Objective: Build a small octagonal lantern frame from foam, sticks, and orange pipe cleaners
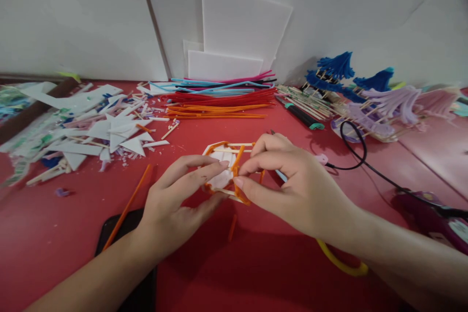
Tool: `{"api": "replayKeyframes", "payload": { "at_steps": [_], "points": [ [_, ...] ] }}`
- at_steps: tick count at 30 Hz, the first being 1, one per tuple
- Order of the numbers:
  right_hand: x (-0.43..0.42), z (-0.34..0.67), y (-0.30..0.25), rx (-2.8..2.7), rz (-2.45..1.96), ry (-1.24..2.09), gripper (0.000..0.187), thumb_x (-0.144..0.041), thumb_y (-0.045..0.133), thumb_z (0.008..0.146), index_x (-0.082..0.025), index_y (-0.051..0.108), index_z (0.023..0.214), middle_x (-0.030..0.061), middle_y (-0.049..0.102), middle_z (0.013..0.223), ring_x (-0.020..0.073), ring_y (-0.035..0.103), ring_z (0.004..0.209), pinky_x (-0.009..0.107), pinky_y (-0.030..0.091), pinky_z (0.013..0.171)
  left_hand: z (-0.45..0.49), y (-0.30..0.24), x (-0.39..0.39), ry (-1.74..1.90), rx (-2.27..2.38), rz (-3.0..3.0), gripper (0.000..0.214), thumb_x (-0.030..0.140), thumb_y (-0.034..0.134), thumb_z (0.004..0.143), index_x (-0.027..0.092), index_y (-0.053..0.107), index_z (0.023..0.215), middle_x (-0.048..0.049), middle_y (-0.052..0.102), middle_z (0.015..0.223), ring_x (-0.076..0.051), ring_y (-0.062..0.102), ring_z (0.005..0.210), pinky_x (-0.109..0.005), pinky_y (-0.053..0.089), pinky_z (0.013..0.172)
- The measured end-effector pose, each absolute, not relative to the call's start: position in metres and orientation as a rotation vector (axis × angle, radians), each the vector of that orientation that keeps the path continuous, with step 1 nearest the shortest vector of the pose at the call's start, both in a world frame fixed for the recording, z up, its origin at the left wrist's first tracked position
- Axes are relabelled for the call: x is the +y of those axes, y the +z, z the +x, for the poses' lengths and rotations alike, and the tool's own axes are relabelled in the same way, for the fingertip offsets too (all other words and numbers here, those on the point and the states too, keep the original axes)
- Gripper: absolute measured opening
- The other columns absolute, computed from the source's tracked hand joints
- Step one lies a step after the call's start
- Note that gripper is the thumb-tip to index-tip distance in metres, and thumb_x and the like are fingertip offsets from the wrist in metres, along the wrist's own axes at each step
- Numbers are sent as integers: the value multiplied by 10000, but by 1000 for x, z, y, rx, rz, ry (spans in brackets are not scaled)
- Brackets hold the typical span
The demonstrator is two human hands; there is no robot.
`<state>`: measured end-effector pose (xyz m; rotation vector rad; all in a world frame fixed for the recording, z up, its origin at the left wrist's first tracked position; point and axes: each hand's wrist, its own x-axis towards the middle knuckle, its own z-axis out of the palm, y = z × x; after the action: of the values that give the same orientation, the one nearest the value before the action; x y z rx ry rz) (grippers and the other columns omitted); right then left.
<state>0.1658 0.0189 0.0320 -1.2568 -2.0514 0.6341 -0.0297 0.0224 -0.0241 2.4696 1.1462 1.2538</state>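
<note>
My left hand [179,204] is closed around a small frame of pale wooden sticks with a white base [221,175] and orange fuzzy edging. Its fingertips press on the near side and the base. With thumb and forefinger, my right hand [296,180] pinches an orange pipe cleaner [238,157] that runs across the frame's open side. Under the right hand, a greyish blade-like piece shows in part, and a yellow loop handle [343,263] lies by the wrist; I cannot tell whether they join. A short orange scrap [232,228] lies just below the frame.
White board scraps [120,129] and stick bits spread over the left. Bundles of coloured pipe cleaners [223,97] lie at the back, near a cutter [303,116]. Blue and lilac roofed models [391,102] stand right, by a corded purple tool [427,214]. A phone [137,278] lies lower left.
</note>
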Motion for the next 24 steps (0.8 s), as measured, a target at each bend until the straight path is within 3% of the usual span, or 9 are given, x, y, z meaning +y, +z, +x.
{"api": "replayKeyframes", "payload": {
  "at_steps": [24],
  "points": [
    [17, 164, 30, -2086, -1260, 639, 123, -177, 582, 826, -201, 617, 710, 2, 551, 755, 150, 515, 781, 327, 395, 748, -28, -23, 22, 1266, 1121, 2486, 289, 161, 670, 794, 229, 616, 1069, -43, 645, 1018, -156, 650, 901, -284, 556, 803]
  ]
}}
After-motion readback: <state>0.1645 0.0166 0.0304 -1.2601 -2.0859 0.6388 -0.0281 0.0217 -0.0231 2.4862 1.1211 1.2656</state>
